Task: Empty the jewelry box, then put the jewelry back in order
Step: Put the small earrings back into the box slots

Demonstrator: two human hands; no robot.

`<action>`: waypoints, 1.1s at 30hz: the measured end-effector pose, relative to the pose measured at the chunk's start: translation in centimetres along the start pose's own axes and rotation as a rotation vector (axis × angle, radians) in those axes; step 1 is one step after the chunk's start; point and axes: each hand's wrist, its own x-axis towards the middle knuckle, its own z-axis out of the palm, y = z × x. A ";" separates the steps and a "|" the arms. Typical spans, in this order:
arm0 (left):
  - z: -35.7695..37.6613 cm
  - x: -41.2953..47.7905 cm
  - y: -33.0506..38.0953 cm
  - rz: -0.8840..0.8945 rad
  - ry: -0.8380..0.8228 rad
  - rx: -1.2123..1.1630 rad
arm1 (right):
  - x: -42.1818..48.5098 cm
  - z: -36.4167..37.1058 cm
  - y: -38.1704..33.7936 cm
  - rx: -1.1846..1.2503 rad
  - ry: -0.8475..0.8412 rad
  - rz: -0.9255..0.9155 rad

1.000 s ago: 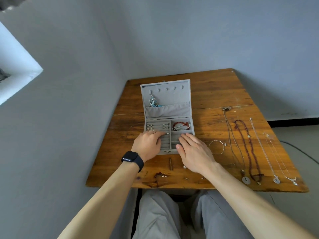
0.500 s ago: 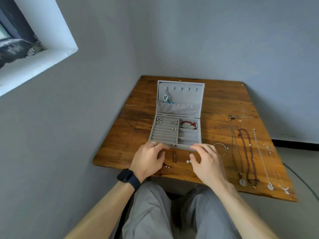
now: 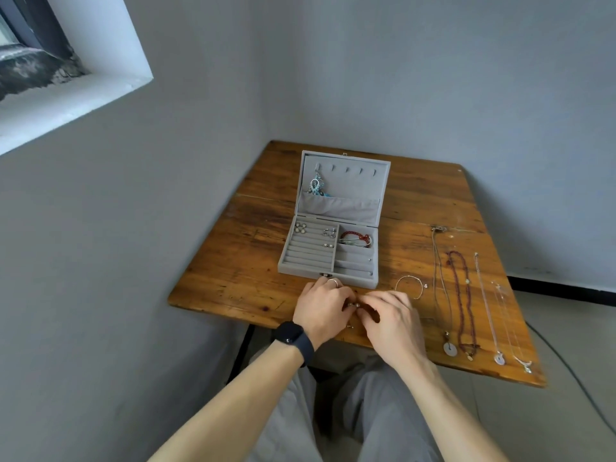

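Grey felt jewelry box [image 3: 353, 188] stands open on the wooden table [image 3: 233, 281], at twelve o'clock just beyond the hands. Left hand [image 3: 321, 306] and right hand [image 3: 391, 316] meet, fingers curled over small silver pieces [image 3: 353, 305]; whether either pinches one cannot be told.

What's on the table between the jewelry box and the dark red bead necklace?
Head view: a thin silver bangle and a cord necklace with a disc pendant.
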 end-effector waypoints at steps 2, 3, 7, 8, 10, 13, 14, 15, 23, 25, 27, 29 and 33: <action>0.1 0.1 -0.2 0.004 -0.006 -0.001 | 0.1 0.1 0.0 -0.002 -0.006 -0.009; 0.0 0.2 -0.4 0.007 -0.013 -0.006 | 0.2 0.1 0.0 -0.002 -0.008 -0.012; -1.2 0.1 -1.5 0.016 0.003 -0.042 | 0.5 -0.2 -0.2 -0.013 -0.009 -0.022; -1.7 0.0 -1.9 0.012 0.033 -0.062 | 0.6 -0.4 -0.3 -0.005 -0.002 -0.017; -2.9 -0.5 -3.2 -0.029 0.100 -0.122 | 1.0 -0.8 -0.6 0.037 0.017 -0.005; -4.5 -1.3 -6.7 -0.174 0.219 -0.251 | 2.0 -1.4 -1.2 0.159 0.030 0.019; -5.0 -1.4 -8.0 -0.237 0.249 -0.287 | 2.5 -1.5 -1.5 0.196 0.028 0.021; -5.4 -1.3 -9.2 -0.304 0.273 -0.317 | 3.2 -1.5 -1.9 0.222 0.022 0.016; -3.8 -0.7 -14.2 -0.583 0.358 -0.342 | 10.4 -0.7 -4.9 0.199 -0.012 -0.093; -3.3 -0.7 -14.4 -0.570 0.371 -0.305 | 12.1 -0.1 -5.2 0.135 -0.032 -0.108; -2.9 -0.8 -14.5 -0.562 0.382 -0.292 | 13.5 0.6 -5.5 0.059 -0.048 -0.130; -2.7 -1.0 -14.7 -0.543 0.404 -0.263 | 14.5 1.2 -5.8 -0.006 -0.063 -0.161; -2.6 -1.1 -14.7 -0.523 0.421 -0.230 | 15.6 2.2 -6.4 -0.130 -0.097 -0.220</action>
